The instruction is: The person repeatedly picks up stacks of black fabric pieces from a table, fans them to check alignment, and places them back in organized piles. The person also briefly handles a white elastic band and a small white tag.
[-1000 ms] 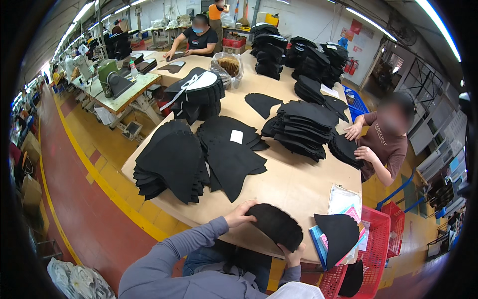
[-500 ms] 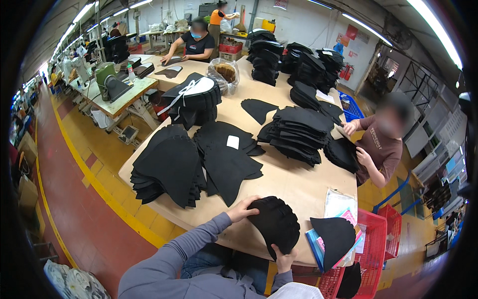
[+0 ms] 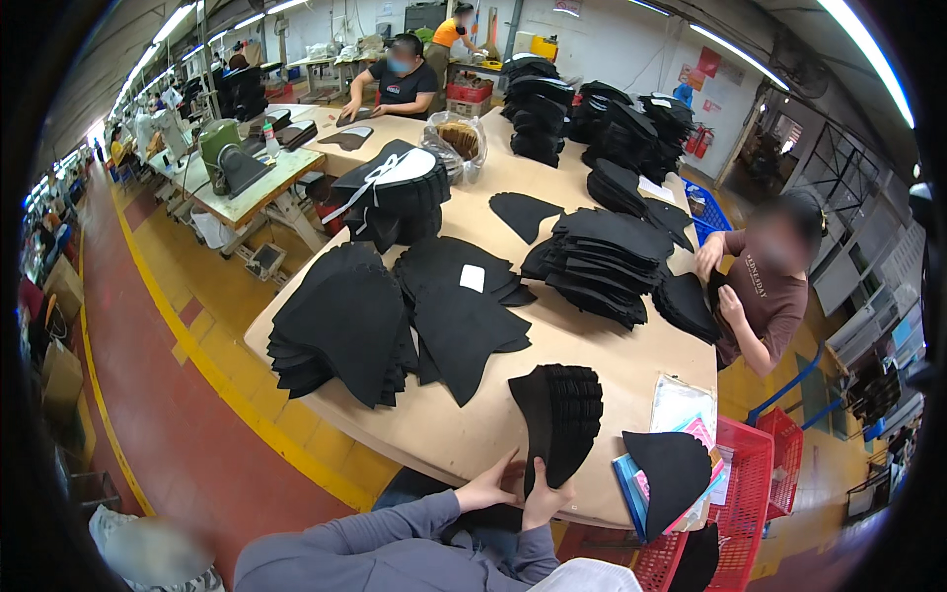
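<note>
A thick bundle of black, scallop-edged cut pieces [image 3: 560, 419] is tilted up at the table's near edge, its layered edges facing right. My right hand [image 3: 547, 495] grips its lower end, thumb laid along the near face. Just left of it, my left hand [image 3: 488, 483] is off the bundle, fingers apart and slightly curved. Farther up the table lie a pile of similar black pieces [image 3: 340, 321] and a flatter group [image 3: 464, 331] with a white tag [image 3: 473, 278] on top.
To the right, one black piece [image 3: 669, 474] covers papers and folders beside red crates [image 3: 740, 474]. Across the table, a person in a brown shirt [image 3: 774, 296] handles black pieces near a tall stack [image 3: 597, 261]. A tied bundle [image 3: 395, 192] stands farther back, left of a plastic bag [image 3: 456, 148].
My left hand has left the bundle's upper left side and come down beside my right hand. The bundle has turned more upright, showing its layered edges. My right hand still grips its lower end.
</note>
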Demonstrator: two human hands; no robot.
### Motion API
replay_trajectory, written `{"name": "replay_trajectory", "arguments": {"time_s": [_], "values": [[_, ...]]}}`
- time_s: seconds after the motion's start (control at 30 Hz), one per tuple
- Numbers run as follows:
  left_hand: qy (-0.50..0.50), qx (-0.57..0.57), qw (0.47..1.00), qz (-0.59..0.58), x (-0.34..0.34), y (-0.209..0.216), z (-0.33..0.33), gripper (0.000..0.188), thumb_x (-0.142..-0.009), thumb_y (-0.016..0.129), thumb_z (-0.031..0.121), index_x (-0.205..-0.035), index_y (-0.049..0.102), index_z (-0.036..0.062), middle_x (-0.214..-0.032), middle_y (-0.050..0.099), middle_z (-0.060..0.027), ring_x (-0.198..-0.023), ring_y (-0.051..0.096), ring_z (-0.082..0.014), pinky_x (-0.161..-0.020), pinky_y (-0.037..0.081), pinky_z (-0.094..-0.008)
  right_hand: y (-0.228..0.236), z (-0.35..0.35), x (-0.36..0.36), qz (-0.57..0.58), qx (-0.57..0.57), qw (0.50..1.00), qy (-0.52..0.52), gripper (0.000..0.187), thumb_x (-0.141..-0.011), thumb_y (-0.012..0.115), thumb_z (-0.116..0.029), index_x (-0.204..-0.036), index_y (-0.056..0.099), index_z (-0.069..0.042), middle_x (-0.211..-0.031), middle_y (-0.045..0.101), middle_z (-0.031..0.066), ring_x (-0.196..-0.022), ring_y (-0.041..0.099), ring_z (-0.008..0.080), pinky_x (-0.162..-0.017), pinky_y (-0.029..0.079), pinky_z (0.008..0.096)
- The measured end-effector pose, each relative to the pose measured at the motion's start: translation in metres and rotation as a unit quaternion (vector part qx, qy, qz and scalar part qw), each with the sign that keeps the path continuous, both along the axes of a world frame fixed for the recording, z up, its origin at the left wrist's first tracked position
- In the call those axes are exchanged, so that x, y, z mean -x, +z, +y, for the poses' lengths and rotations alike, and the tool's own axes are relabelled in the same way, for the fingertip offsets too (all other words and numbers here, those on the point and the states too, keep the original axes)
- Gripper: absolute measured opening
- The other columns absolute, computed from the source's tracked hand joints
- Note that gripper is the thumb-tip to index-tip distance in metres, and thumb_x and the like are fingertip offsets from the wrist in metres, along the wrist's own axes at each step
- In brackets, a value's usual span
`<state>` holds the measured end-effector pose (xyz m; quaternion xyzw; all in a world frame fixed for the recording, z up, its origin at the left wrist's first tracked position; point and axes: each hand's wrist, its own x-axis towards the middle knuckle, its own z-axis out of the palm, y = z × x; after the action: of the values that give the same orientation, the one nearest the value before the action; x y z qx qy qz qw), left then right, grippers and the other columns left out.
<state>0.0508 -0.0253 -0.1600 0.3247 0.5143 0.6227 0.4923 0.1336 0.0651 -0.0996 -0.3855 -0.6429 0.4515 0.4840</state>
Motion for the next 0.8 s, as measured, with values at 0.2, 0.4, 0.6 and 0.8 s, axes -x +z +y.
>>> {"name": "replay_trajectory", "arguments": {"time_s": [0.2, 0.4, 0.6, 0.8], "values": [[-0.014, -0.001, 0.999, 0.045, 0.012, 0.022, 0.018, 0.13, -0.073, 0.078, 0.001, -0.15, -0.025, 0.0173, -0.156, 0.021, -0.0176, -0.14, 0.032, -0.0268, -0.113, 0.031, -0.0384, 0.022, -0.024, 0.01, -0.02, 0.039, 0.998, 0.051, 0.035, -0.081, 0.077, -0.008, -0.108, 0.063, 0.009, -0.1, 0.07, 0.0145, -0.087, 0.065, 0.0202, -0.081, 0.052, 0.0336], [0.048, -0.023, 0.995, 0.079, 0.015, 0.028, 0.019, 0.132, -0.074, 0.084, 0.016, -0.15, -0.024, 0.0125, -0.153, 0.026, -0.0159, -0.14, 0.032, -0.0246, -0.114, 0.029, -0.0376, 0.041, -0.03, 0.007, -0.084, 0.021, 0.989, 0.116, 0.041, -0.078, 0.079, -0.014, -0.108, 0.062, 0.009, -0.096, 0.07, 0.0193, -0.087, 0.067, 0.0251, -0.081, 0.052, 0.0367], [0.049, -0.024, 0.998, -0.015, 0.02, 0.056, 0.008, 0.105, -0.075, 0.08, 0.014, -0.153, 0.01, 0.0079, -0.152, 0.029, -0.0108, -0.139, 0.03, -0.0206, -0.113, 0.029, -0.0363, 0.072, -0.019, 0.002, -0.186, -0.022, 0.96, 0.21, 0.049, -0.08, 0.077, -0.016, -0.117, 0.058, 0.01, -0.1, 0.069, 0.0224, -0.092, 0.068, 0.0262, -0.081, 0.052, 0.0364], [0.089, 0.06, 0.97, -0.22, 0.021, 0.078, -0.006, 0.079, -0.071, 0.077, 0.002, -0.14, 0.038, 0.0105, -0.118, 0.052, -0.0027, -0.11, 0.051, -0.0151, -0.093, 0.044, -0.0309, 0.082, 0.013, 0.009, -0.007, 0.115, 0.952, 0.283, 0.052, -0.091, 0.062, -0.006, -0.139, 0.046, 0.004, -0.116, 0.065, 0.0152, -0.1, 0.064, 0.0176, -0.083, 0.053, 0.0305]]}}
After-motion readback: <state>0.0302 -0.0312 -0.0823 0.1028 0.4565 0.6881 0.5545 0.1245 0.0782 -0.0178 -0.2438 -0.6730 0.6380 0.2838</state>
